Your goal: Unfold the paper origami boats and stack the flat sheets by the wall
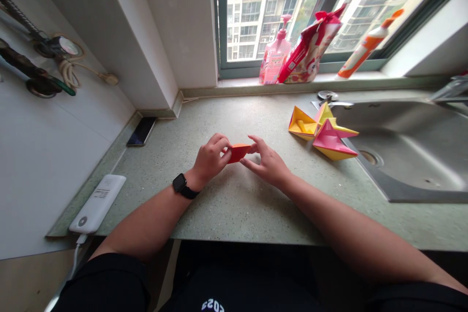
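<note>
A small piece of folded orange-red paper is held just above the middle of the counter. My left hand pinches its left end between thumb and fingers; a black watch sits on that wrist. On the other side, my right hand has thumb and forefinger spread apart around the paper's right end. Whether those fingertips touch the paper is hard to see. To the right stand several folded paper boats: an orange one, a yellow one behind, and a pink and yellow one in front.
A steel sink is set into the counter at right. A phone and a white power bank with cable lie at left. On the windowsill stand a pink pump bottle, a red bag and an orange-white bottle.
</note>
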`<action>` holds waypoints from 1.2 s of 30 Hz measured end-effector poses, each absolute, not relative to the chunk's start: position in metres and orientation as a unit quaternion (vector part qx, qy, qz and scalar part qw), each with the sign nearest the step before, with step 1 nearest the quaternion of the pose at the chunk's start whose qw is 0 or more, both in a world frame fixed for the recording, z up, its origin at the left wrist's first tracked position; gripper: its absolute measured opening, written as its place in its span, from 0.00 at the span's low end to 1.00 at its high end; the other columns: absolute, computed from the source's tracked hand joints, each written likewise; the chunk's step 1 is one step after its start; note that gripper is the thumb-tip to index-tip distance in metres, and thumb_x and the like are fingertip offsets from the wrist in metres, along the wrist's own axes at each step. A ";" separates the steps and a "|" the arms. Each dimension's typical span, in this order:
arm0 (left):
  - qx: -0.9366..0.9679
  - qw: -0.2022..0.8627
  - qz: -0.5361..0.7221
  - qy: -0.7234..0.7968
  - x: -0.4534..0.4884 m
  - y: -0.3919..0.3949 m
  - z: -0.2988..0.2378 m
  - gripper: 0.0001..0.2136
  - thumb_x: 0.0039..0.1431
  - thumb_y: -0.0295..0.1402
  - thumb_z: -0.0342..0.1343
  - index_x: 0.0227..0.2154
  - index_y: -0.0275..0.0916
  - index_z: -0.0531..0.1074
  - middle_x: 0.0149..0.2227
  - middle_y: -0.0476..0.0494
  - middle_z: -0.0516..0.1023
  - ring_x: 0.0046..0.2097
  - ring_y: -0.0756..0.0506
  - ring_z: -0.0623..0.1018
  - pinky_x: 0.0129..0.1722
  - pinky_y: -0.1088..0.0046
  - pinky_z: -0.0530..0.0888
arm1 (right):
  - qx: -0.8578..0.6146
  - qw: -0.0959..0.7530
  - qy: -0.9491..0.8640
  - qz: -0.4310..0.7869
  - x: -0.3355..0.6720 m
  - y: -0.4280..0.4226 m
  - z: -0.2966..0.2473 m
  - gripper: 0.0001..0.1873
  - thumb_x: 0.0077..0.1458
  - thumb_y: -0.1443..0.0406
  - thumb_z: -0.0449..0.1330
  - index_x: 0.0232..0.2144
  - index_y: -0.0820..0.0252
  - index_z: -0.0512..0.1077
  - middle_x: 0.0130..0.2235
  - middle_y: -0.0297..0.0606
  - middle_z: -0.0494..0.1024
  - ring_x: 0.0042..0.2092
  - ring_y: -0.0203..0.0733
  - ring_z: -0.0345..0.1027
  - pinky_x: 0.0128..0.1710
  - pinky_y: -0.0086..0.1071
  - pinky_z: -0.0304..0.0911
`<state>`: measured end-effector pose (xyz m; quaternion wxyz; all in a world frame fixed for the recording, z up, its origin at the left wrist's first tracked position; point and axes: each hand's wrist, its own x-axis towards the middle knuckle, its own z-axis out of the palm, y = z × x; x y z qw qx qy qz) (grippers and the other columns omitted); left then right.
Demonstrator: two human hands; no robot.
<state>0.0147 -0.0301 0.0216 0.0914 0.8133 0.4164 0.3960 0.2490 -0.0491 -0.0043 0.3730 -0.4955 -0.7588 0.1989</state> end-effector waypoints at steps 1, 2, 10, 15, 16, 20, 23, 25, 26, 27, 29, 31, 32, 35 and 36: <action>0.811 0.090 0.401 0.415 0.015 -0.031 0.021 0.04 0.67 0.25 0.62 0.38 0.40 0.75 0.47 0.44 0.81 0.37 0.50 0.82 0.37 0.73 0.81 | -0.506 0.365 -0.756 0.196 0.248 -0.049 -0.004 0.40 0.63 0.50 0.66 0.71 0.54 0.62 0.44 0.43 0.85 0.45 0.54 0.82 0.48 0.48 0.77; 0.810 0.092 0.407 0.413 0.015 -0.031 0.021 0.03 0.68 0.25 0.62 0.38 0.40 0.75 0.49 0.43 0.81 0.37 0.50 0.83 0.37 0.73 0.82 | -0.516 0.356 -0.754 0.194 0.247 -0.050 -0.003 0.39 0.64 0.50 0.66 0.71 0.54 0.62 0.42 0.42 0.85 0.43 0.53 0.82 0.46 0.46 0.77; 0.802 0.169 0.467 0.332 0.016 -0.030 0.020 0.05 0.68 0.24 0.61 0.42 0.40 0.76 0.59 0.39 0.78 0.46 0.47 0.85 0.46 0.67 0.88 | -0.497 0.359 -0.764 0.200 0.250 -0.051 0.003 0.31 0.65 0.64 0.60 0.69 0.52 0.65 0.41 0.37 0.87 0.40 0.46 0.82 0.43 0.38 0.75; 0.790 0.215 0.479 0.316 0.015 -0.025 0.018 0.08 0.69 0.25 0.61 0.47 0.41 0.78 0.59 0.38 0.77 0.50 0.46 0.84 0.49 0.64 0.88 | -0.473 0.403 -0.755 0.208 0.252 -0.051 0.005 0.25 0.65 0.64 0.59 0.64 0.49 0.69 0.41 0.34 0.87 0.41 0.45 0.83 0.46 0.38 0.75; 0.788 0.220 0.478 0.320 0.015 -0.024 0.017 0.08 0.68 0.25 0.61 0.48 0.41 0.78 0.57 0.38 0.78 0.49 0.46 0.84 0.49 0.64 0.87 | -0.472 0.410 -0.752 0.210 0.253 -0.050 0.006 0.24 0.65 0.64 0.59 0.63 0.49 0.69 0.41 0.34 0.88 0.42 0.45 0.84 0.46 0.38 0.75; 0.784 0.251 0.456 0.339 0.014 -0.023 0.017 0.11 0.67 0.24 0.60 0.49 0.42 0.79 0.49 0.43 0.84 0.46 0.46 0.85 0.48 0.66 0.86 | -0.476 0.428 -0.735 0.223 0.256 -0.050 0.009 0.21 0.65 0.63 0.61 0.60 0.50 0.72 0.41 0.35 0.88 0.42 0.46 0.84 0.46 0.38 0.75; 0.771 0.305 0.433 0.354 0.012 -0.023 0.018 0.12 0.69 0.25 0.59 0.51 0.42 0.79 0.48 0.44 0.87 0.48 0.45 0.86 0.52 0.65 0.84 | -0.472 0.433 -0.727 0.247 0.258 -0.049 0.010 0.18 0.66 0.61 0.61 0.57 0.50 0.74 0.40 0.36 0.88 0.42 0.47 0.84 0.47 0.39 0.75; 0.755 0.349 0.426 0.356 0.011 -0.023 0.017 0.12 0.70 0.28 0.59 0.53 0.42 0.79 0.51 0.42 0.87 0.50 0.44 0.87 0.54 0.64 0.83 | -0.461 0.439 -0.724 0.268 0.260 -0.048 0.011 0.17 0.67 0.60 0.60 0.56 0.51 0.76 0.43 0.38 0.89 0.44 0.48 0.84 0.49 0.40 0.75; 0.746 0.370 0.426 0.353 0.011 -0.022 0.017 0.12 0.71 0.30 0.59 0.54 0.42 0.80 0.52 0.40 0.87 0.51 0.43 0.87 0.55 0.63 0.83 | -0.455 0.442 -0.721 0.278 0.260 -0.048 0.011 0.16 0.67 0.59 0.60 0.55 0.51 0.76 0.45 0.39 0.89 0.46 0.48 0.84 0.50 0.41 0.75; 0.738 0.390 0.427 0.348 0.011 -0.022 0.016 0.12 0.72 0.31 0.59 0.54 0.42 0.80 0.53 0.39 0.87 0.52 0.43 0.87 0.55 0.63 0.83 | -0.449 0.446 -0.719 0.288 0.261 -0.047 0.011 0.16 0.67 0.59 0.60 0.55 0.51 0.77 0.47 0.40 0.88 0.48 0.49 0.84 0.52 0.42 0.75; 0.726 0.419 0.427 0.339 0.010 -0.020 0.014 0.13 0.73 0.33 0.59 0.55 0.41 0.80 0.55 0.37 0.86 0.54 0.41 0.86 0.56 0.62 0.83 | -0.437 0.451 -0.714 0.308 0.262 -0.045 0.010 0.17 0.67 0.58 0.59 0.55 0.51 0.78 0.51 0.42 0.88 0.50 0.49 0.83 0.54 0.44 0.75; 0.722 0.435 0.423 0.333 0.009 -0.019 0.014 0.13 0.73 0.33 0.58 0.55 0.41 0.81 0.55 0.37 0.86 0.56 0.41 0.85 0.57 0.61 0.82 | -0.423 0.457 -0.710 0.329 0.263 -0.044 0.009 0.17 0.68 0.58 0.59 0.55 0.52 0.78 0.53 0.43 0.87 0.51 0.49 0.82 0.53 0.44 0.75; 0.721 0.440 0.419 0.332 0.008 -0.018 0.014 0.13 0.73 0.33 0.58 0.55 0.41 0.82 0.55 0.37 0.86 0.56 0.41 0.85 0.57 0.61 0.82 | -0.415 0.459 -0.708 0.339 0.263 -0.043 0.008 0.17 0.67 0.58 0.59 0.54 0.52 0.79 0.53 0.43 0.87 0.52 0.49 0.82 0.53 0.43 0.75; 0.719 0.453 0.407 0.335 0.007 -0.019 0.016 0.13 0.71 0.31 0.58 0.53 0.40 0.82 0.53 0.37 0.87 0.54 0.41 0.85 0.55 0.61 0.82 | -0.395 0.464 -0.704 0.365 0.265 -0.042 0.007 0.15 0.67 0.60 0.60 0.53 0.53 0.79 0.52 0.43 0.87 0.52 0.49 0.82 0.52 0.43 0.75; 0.718 0.456 0.404 0.337 0.006 -0.019 0.018 0.13 0.70 0.31 0.58 0.52 0.39 0.83 0.53 0.38 0.87 0.53 0.41 0.86 0.55 0.61 0.82 | -0.391 0.463 -0.704 0.371 0.265 -0.041 0.006 0.15 0.66 0.60 0.60 0.52 0.52 0.80 0.51 0.42 0.87 0.52 0.49 0.81 0.52 0.43 0.75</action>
